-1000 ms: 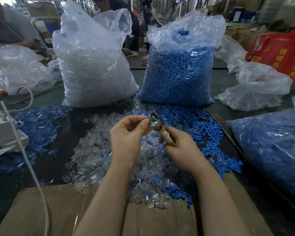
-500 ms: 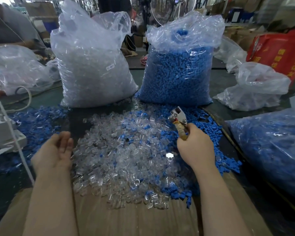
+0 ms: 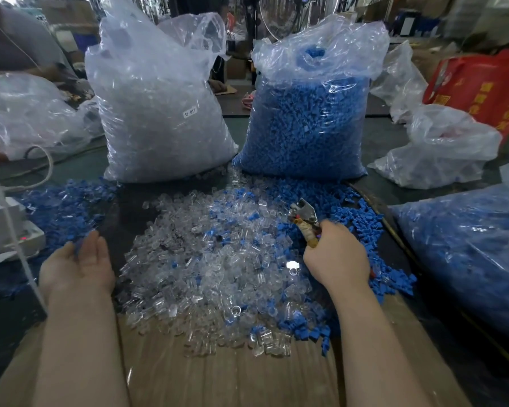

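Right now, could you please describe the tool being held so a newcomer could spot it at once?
Find the tall bag of blue parts; just before it, over the loose heap, is the right hand. It grips pliers, the only metal thing there, with the handle wrapped in tape.

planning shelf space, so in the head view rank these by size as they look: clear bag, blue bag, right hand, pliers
1. clear bag and blue bag: alike, side by side, not ranked
2. right hand, though nearer the camera
3. pliers, partly hidden in that hand
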A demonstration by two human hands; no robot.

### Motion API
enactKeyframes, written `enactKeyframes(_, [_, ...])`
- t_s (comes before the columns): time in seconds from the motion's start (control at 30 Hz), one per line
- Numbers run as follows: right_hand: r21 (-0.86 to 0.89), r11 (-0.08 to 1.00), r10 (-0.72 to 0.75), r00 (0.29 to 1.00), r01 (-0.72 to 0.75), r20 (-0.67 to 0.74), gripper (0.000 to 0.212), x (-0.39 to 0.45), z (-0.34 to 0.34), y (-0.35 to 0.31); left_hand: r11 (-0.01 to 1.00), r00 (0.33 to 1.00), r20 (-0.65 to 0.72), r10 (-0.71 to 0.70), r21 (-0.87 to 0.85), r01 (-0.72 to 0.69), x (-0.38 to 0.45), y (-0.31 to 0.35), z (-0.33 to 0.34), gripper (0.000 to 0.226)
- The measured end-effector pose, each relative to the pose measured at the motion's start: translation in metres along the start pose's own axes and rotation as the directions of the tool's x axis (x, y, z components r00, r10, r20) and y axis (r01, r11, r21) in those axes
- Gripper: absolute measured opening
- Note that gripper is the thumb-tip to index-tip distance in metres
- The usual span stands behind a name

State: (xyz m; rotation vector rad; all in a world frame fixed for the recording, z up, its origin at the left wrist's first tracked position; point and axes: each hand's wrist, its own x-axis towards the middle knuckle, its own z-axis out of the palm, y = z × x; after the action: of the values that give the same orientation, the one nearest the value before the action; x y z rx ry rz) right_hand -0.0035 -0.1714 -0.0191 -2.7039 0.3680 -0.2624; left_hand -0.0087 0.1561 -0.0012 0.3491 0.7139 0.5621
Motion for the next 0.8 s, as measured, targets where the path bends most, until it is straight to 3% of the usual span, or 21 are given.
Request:
enactKeyframes(0.1, [-0.043,0.999,-0.02,0.998,0.022,0.056,0.015,-0.001,0.003,-0.001,0.963,0.991,-0.06,0.12,0.249,-0.102,-0.008,-0.009,0.006,0.047])
enactKeyframes(0.13, [-0.053,0.998,-0.025,0.997,0.029,0.07,0.015,-0.001,0.003,-0.002,0.909,0.98,-0.036,0.197,0.38,-0.169,-0.013,-0.014,0.009,0.052])
enactKeyframes(0.2, [-0.064,0.997,-0.027,0.996,0.033,0.08,0.015,-0.001,0.004,-0.002,0.701,0.947,0.154,0.283,0.641,-0.313,-0.027,-0.025,0.014,0.049])
enactKeyframes(0.27, [-0.076,0.997,-0.023,0.996,0.03,0.089,0.016,0.0,0.004,-0.003,0.399,0.885,0.438,0.159,0.792,-0.463,-0.044,-0.038,0.018,0.032])
enactKeyframes(0.33, [-0.077,0.996,-0.027,0.995,0.035,0.098,0.015,0.001,0.003,-0.003,0.163,0.792,0.596,-0.131,0.801,-0.576,-0.06,-0.051,0.022,0.026])
enactKeyframes(0.43, [-0.068,0.996,-0.045,0.994,0.052,0.101,0.014,0.002,0.003,-0.003,-0.179,0.677,0.565,-0.472,0.69,-0.701,-0.072,-0.078,0.022,0.056])
enactKeyframes(0.5, [-0.067,0.996,-0.051,0.994,0.058,0.101,0.014,0.002,0.003,-0.002,-0.438,0.67,0.526,-0.524,0.508,-0.742,-0.076,-0.097,0.019,0.069])
enactKeyframes(0.53, [-0.066,0.996,-0.051,0.994,0.058,0.101,0.015,0.002,0.003,-0.002,-0.509,0.667,0.538,-0.515,0.434,-0.743,-0.079,-0.103,0.019,0.07])
enactKeyframes(0.57, [-0.068,0.996,-0.05,0.994,0.058,0.102,0.015,0.002,0.003,-0.003,-0.534,0.658,0.562,-0.501,0.397,-0.746,-0.081,-0.107,0.019,0.068])
enactKeyframes(0.8, [-0.062,0.994,-0.087,0.991,0.093,0.098,0.011,0.004,0.004,-0.003,-0.456,0.589,0.686,-0.427,0.399,-0.796,-0.092,-0.112,0.022,0.037])
